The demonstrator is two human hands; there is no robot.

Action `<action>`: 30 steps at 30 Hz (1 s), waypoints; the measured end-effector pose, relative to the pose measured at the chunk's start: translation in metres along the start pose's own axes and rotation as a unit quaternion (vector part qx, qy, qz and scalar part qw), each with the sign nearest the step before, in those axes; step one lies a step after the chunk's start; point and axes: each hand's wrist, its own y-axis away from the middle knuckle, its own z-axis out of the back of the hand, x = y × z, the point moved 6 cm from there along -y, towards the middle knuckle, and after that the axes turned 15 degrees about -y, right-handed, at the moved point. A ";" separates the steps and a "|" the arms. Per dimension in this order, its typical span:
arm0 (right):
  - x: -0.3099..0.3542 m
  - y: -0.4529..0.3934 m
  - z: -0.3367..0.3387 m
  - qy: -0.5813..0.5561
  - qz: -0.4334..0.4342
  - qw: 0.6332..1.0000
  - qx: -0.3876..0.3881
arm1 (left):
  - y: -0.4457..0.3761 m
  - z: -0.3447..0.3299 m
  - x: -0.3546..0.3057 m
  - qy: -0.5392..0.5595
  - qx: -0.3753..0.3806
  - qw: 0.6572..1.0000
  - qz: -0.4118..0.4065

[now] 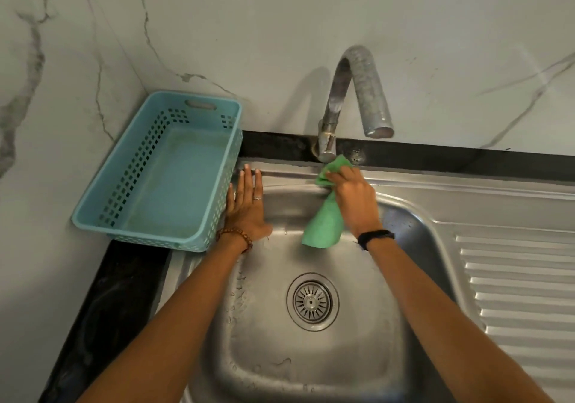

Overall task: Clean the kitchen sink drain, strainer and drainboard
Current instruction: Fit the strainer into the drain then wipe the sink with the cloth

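Your right hand (pixel 354 195) grips a green cloth (pixel 325 222) with curled fingers and presses it on the back rim of the sink (pixel 311 371), just beside the base of the tap (pixel 326 147); the loose end of the cloth hangs down into the basin. Your left hand (pixel 247 206) lies flat, fingers straight and close together, on the back left corner of the sink rim, touching the blue basket (pixel 155 172) on the counter. The strainer (pixel 312 301) sits in the drain at the middle of the basin floor, and the ribbed drainboard (pixel 522 293) lies along the right side
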 end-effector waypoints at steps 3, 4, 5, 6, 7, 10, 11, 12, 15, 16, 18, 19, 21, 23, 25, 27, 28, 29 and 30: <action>-0.051 0.016 0.032 0.013 -0.072 0.997 -0.027 | 0.000 0.000 -0.001 0.003 0.012 1.000 -0.007; -0.064 0.018 0.041 0.007 -0.094 0.995 -0.039 | -0.001 0.001 0.000 0.005 0.018 1.000 -0.010; -0.074 0.020 0.050 -0.006 -0.122 0.991 -0.058 | -0.001 0.002 0.000 0.009 0.026 1.000 -0.015; -0.087 0.024 0.060 -0.028 -0.164 0.982 -0.084 | -0.001 0.003 0.000 0.014 0.037 0.999 -0.020; -0.102 0.031 0.072 -0.068 -0.220 0.966 -0.121 | -0.001 0.004 0.001 0.019 0.048 0.998 -0.023; -0.143 0.069 0.098 -0.351 -0.368 0.824 -0.249 | -0.001 0.006 0.003 0.030 0.065 0.997 -0.021; -0.149 0.083 0.103 -0.468 -0.376 0.749 -0.279 | 0.000 0.006 0.003 0.031 0.056 0.998 -0.017; -0.151 0.096 0.107 -0.564 -0.368 0.677 -0.298 | 0.002 0.005 0.001 0.030 0.035 0.999 -0.010; -0.149 0.121 0.120 -0.748 -0.317 0.508 -0.285 | 0.014 0.004 -0.020 0.018 -0.028 0.999 -0.029; -0.148 0.127 0.125 -0.781 -0.299 0.469 -0.285 | 0.017 0.003 -0.034 0.011 -0.039 0.998 -0.051; -0.145 0.140 0.128 -0.817 -0.284 0.404 -0.297 | 0.022 0.007 -0.066 -0.001 -0.056 0.995 -0.083; -0.139 0.146 0.124 -0.829 -0.293 0.375 -0.296 | 0.022 0.012 -0.082 -0.008 -0.063 0.993 -0.095; -0.123 0.155 0.109 -0.849 -0.317 0.319 -0.277 | 0.018 0.023 -0.117 -0.019 -0.078 0.989 -0.124; -0.115 0.163 0.094 -0.849 -0.343 0.316 -0.250 | 0.010 0.035 -0.147 -0.028 -0.079 0.987 -0.140; -0.113 0.164 0.093 -0.860 -0.339 0.324 -0.200 | -0.001 0.045 -0.165 -0.052 -0.072 0.988 -0.130; -0.124 0.158 0.116 -0.872 -0.310 0.342 -0.163 | -0.014 0.053 -0.170 -0.080 -0.060 0.990 -0.104; -0.136 0.153 0.137 -0.869 -0.293 0.361 -0.172 | -0.019 0.056 -0.170 -0.090 -0.051 0.990 -0.092; -0.153 0.148 0.157 -0.856 -0.285 0.384 -0.199 | -0.024 0.058 -0.168 -0.095 -0.044 0.991 -0.084; -0.168 0.141 0.178 -0.835 -0.278 0.419 -0.224 | -0.028 0.059 -0.167 -0.098 -0.041 0.991 -0.077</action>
